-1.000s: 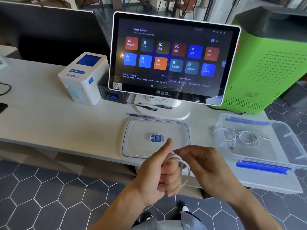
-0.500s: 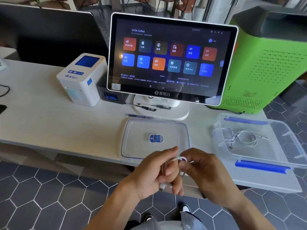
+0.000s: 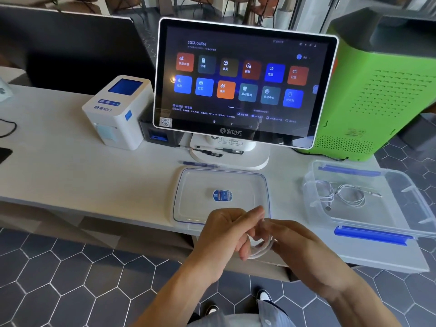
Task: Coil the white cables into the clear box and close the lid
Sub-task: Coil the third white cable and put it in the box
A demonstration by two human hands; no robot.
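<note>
A white cable (image 3: pixel 260 249) is wound into a small coil between my two hands, held in front of the table's near edge. My left hand (image 3: pixel 224 234) grips one side of the coil and my right hand (image 3: pixel 292 241) grips the other. The clear box (image 3: pixel 382 215) with blue latches stands open at the right end of the table. Another coiled white cable (image 3: pixel 346 195) lies inside it. The clear lid (image 3: pixel 188 204) with a blue sticker lies flat on the table just beyond my hands.
A touchscreen terminal (image 3: pixel 243 83) on a white stand is behind the lid, with a white label printer (image 3: pixel 118 112) to its left and a green machine (image 3: pixel 382 90) to its right. A pen (image 3: pixel 200 164) lies by the stand. Hexagon floor tiles are below.
My hands have shifted on the cable: the left thumb has come down and the coil now hangs lower between both hands. The view has shifted slightly.
</note>
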